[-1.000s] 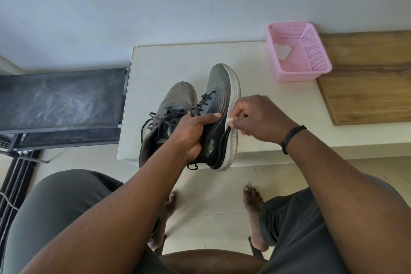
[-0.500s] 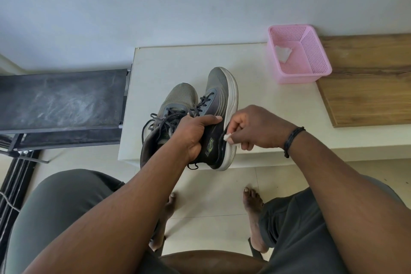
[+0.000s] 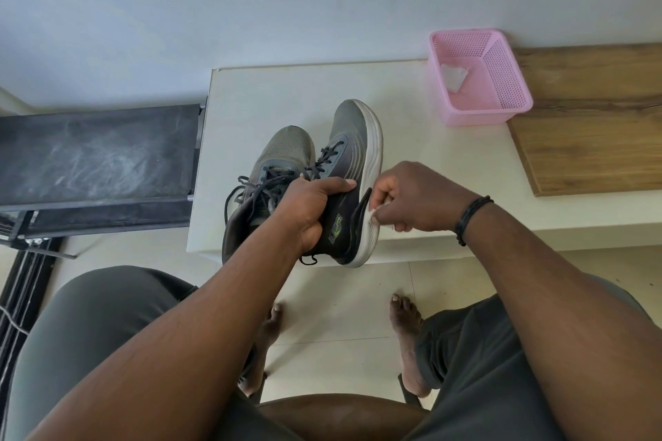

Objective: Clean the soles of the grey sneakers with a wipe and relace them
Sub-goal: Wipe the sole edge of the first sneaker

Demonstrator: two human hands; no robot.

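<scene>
Left hand (image 3: 308, 211) grips the light, soft-sided sneaker (image 3: 353, 183) at its collar over the tabletop's front edge; right hand (image 3: 415, 197) fingers pinch the limp wipe (image 3: 372, 214) against the stiff sole.

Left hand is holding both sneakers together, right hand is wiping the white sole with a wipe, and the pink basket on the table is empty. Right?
Not quite: the pink basket is not empty; the head view shows a crumpled white wipe in it. The rest stands: the left hand grips both sneakers, and the right hand presses a wipe on the white sole.

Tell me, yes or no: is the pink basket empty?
No, a crumpled white wipe lies inside the pink basket on the table.
</scene>
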